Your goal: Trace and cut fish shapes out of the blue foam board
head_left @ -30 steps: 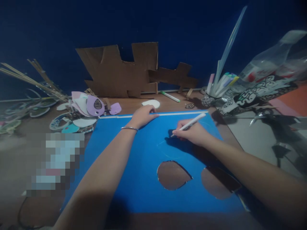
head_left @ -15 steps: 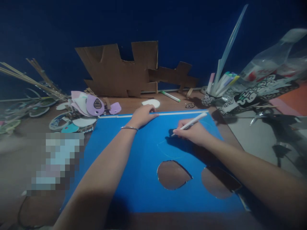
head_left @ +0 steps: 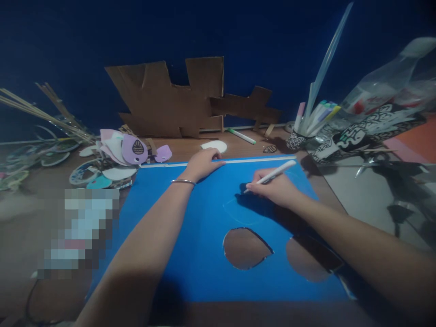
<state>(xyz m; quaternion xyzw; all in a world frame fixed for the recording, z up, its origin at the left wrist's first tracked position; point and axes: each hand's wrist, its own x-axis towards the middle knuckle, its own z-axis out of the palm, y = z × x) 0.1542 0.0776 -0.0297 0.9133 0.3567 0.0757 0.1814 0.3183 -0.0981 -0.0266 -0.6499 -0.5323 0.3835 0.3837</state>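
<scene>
The step in hand looks like marking an outline: the right hand [head_left: 272, 187] grips a white pen [head_left: 277, 171] between thumb and fingers, its tip down at the blue sheet [head_left: 194, 236], where a faint pale outline [head_left: 250, 224] curves close by. The left hand [head_left: 201, 164] holds nothing that can be seen; it lies open across the sheet's far edge, fingers slightly curled, apparently steadying it. As a judgement, any further stroke calls for a light, even grip and a sheet that does not slip, with the line kept clear of the two rounded, pointed openings, one nearer the middle [head_left: 247, 249] and one farther right [head_left: 308, 259]. The sheet lies flat on a brown tabletop [head_left: 184, 147], which shows through both openings; a pale strip [head_left: 255, 160] runs along the far edge. Just beyond are a white cut piece [head_left: 220, 146] and a green-capped marker [head_left: 242, 136]. Cut cardboard [head_left: 177, 106] leans against a dark blue wall [head_left: 272, 45]. Purple cut pieces [head_left: 134, 150] and thin sticks [head_left: 41, 111] crowd the left side; upright markers [head_left: 322, 117], scissors [head_left: 371, 161] and a clear plastic bottle [head_left: 381, 88] stand or lie to the right. The light is dim, and the edges of the view are blurred.
</scene>
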